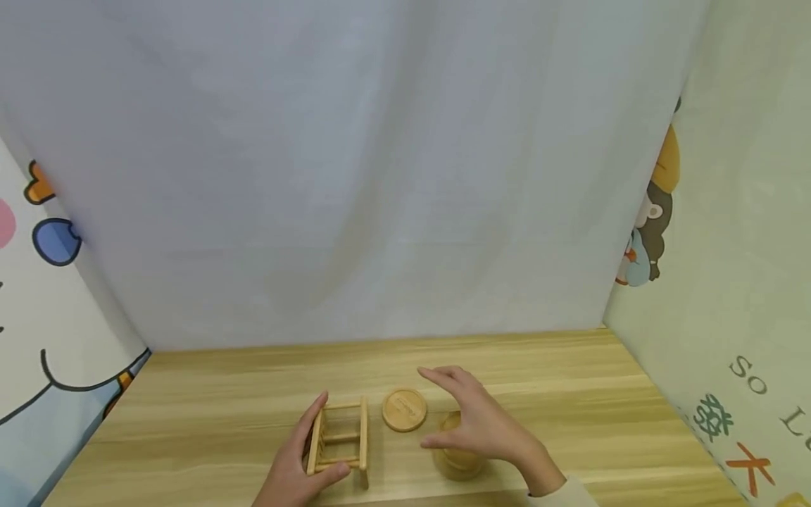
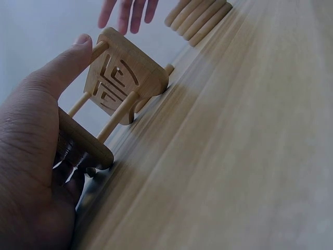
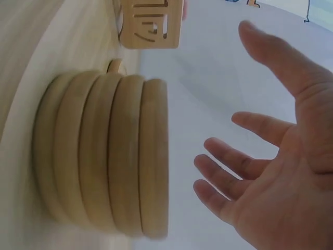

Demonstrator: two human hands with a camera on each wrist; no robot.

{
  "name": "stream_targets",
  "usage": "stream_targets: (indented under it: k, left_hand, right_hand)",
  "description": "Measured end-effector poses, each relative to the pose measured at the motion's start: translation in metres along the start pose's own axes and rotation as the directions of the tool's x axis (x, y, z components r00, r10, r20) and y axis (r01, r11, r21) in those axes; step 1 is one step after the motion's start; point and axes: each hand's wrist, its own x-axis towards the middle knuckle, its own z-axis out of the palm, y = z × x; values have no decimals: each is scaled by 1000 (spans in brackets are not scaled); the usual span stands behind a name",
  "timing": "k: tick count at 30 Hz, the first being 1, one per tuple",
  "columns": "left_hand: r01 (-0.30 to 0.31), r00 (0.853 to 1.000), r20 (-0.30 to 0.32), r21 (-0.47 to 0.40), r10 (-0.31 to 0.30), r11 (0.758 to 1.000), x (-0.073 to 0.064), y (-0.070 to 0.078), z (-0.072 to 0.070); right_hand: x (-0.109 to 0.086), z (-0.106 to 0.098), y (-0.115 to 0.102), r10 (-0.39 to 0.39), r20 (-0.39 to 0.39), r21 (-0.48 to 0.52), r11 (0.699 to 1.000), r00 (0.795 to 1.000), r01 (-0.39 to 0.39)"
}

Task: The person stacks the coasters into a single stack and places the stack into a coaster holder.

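Note:
My left hand (image 1: 294,465) grips a small wooden coaster holder (image 1: 364,442), thumb on the near side and fingers round the far left. Cut-out slots pattern its side panels, clearest in the left wrist view on the far panel (image 2: 127,70). The holder stands on the table with no coaster visible inside. My right hand (image 1: 484,422) hovers over a stack of several round wooden coasters (image 3: 112,156), fingers spread and apart from the stack in the right wrist view. Between holder and stack, one round wooden coaster (image 1: 404,410) with faint engraved marks lies flat.
The wood-grain table (image 1: 222,387) reaches back to a pale hanging cloth (image 1: 380,211). Printed panels with cartoon figures stand on both sides, a white one (image 1: 63,331) at left and a pale green one (image 1: 716,282) at right.

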Motion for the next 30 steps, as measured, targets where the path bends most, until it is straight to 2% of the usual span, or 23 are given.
stream_targets:
  k: [5,16,25,30]
  left_hand:
    - [-9,1000,5,25,8,1000,1,0,1]
    - [4,1000,2,-1,-4,1000,0,1,-2]
    - [11,1000,5,-30,-10,999,2,0,-4]
    - [24,1000,8,-51,-24,998,2,-1,-3]
  right_hand:
    - [7,5,-5,12,-31,19,1000,999,-11]
    - [23,15,-7,59,-90,-49,997,994,-64]
    - [36,20,-5,79,-89,-45,995,993,-84]
    - [42,23,-4,67,-89,-89,993,994,-74]
